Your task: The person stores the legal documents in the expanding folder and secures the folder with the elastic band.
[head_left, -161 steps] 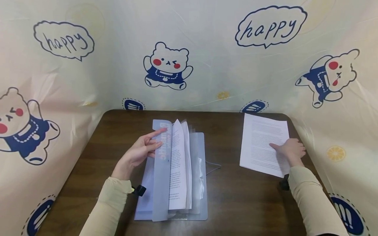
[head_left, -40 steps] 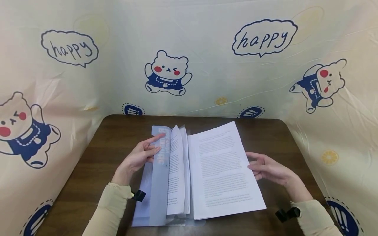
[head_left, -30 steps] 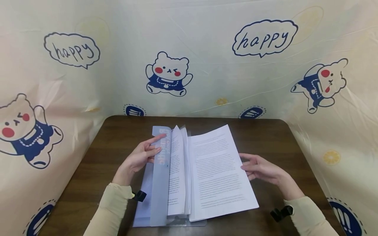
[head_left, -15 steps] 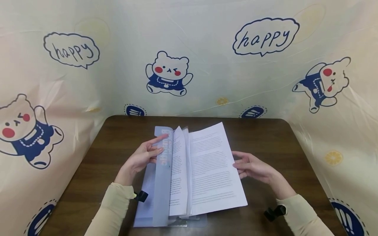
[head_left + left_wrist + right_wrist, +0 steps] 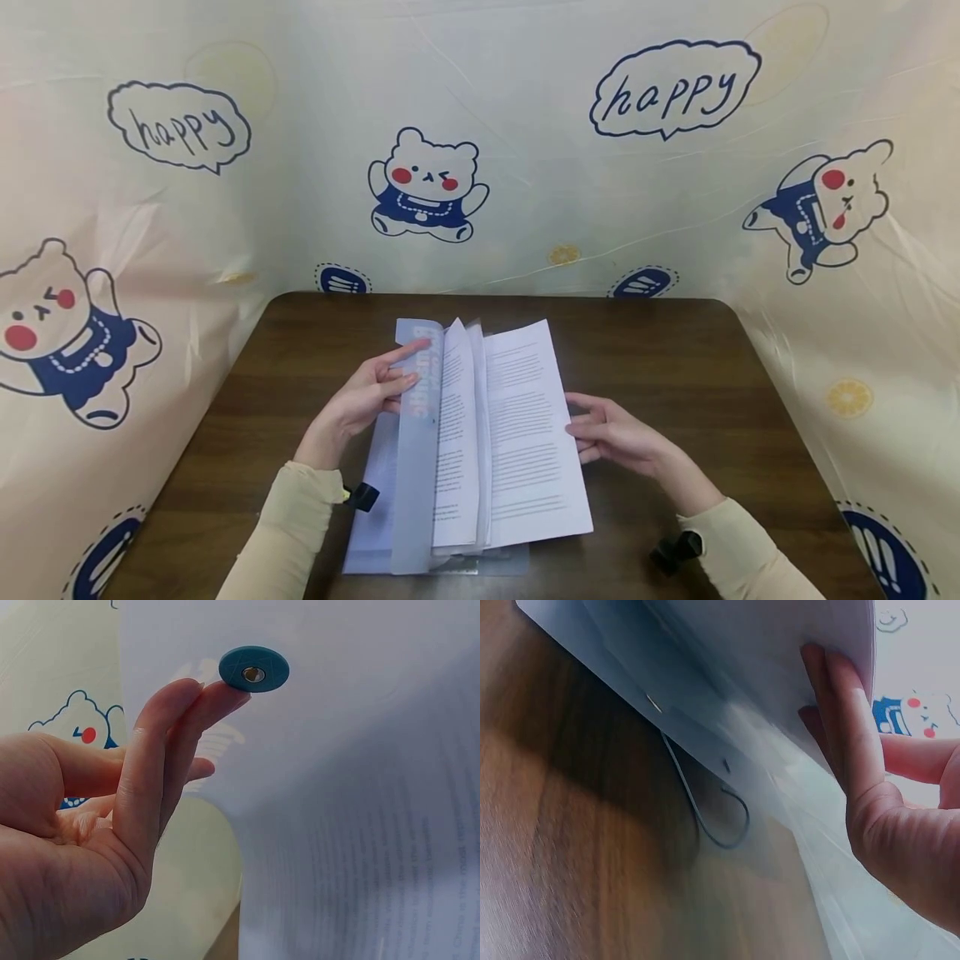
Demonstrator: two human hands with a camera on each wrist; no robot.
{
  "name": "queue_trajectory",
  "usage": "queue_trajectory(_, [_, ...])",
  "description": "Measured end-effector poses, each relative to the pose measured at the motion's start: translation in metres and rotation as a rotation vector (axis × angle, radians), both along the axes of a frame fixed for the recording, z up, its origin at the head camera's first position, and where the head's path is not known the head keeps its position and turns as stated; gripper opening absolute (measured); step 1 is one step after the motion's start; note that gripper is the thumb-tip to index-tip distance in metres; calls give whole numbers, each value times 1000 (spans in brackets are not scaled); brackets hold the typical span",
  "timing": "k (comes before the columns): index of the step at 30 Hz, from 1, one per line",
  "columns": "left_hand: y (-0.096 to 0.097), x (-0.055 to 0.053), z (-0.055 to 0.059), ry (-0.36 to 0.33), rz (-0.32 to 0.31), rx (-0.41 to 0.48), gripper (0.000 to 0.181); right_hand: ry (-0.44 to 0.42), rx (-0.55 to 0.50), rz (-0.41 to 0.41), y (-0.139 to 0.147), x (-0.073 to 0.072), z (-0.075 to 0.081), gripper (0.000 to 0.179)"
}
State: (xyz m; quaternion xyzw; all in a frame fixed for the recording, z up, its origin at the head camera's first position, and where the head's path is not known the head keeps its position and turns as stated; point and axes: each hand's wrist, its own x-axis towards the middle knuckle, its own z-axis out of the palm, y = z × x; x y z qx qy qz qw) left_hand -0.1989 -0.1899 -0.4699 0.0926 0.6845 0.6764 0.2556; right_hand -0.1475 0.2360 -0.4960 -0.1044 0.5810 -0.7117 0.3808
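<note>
A pale blue document folder [image 5: 414, 500] stands part open on the table, its front cover raised. My left hand [image 5: 358, 406] holds that cover between thumb and fingers near the top. Printed pages [image 5: 456, 467] show inside the folder. My right hand [image 5: 618, 435] pinches the right edge of loose printed sheets [image 5: 528, 433], whose left edge lies against the inner pages. From the right wrist view, its fingers [image 5: 851, 712] are behind the sheets, above a clear plastic pocket. A teal round button [image 5: 253, 669] sits on the cover by the left fingertips.
The dark wooden table [image 5: 675, 367] extends on both sides of the folder. A thin elastic cord [image 5: 686, 787] loops from the folder's back cover onto the tabletop. A printed curtain [image 5: 525, 100] with bears surrounds the table's back and sides.
The loose sheets first lay at the table's right under my right hand. That hand has since brought them to the folder and keeps sliding them left. My left hand stays on the cover.
</note>
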Motion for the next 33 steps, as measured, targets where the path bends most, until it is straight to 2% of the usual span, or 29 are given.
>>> queue_trajectory(13, [5, -1, 0, 10, 0, -12, 67, -1, 19, -48, -36, 5, -11, 78])
queue_trajectory(33, [15, 0, -1, 3, 0, 10, 66, 13, 57, -88, -68, 10, -18, 76])
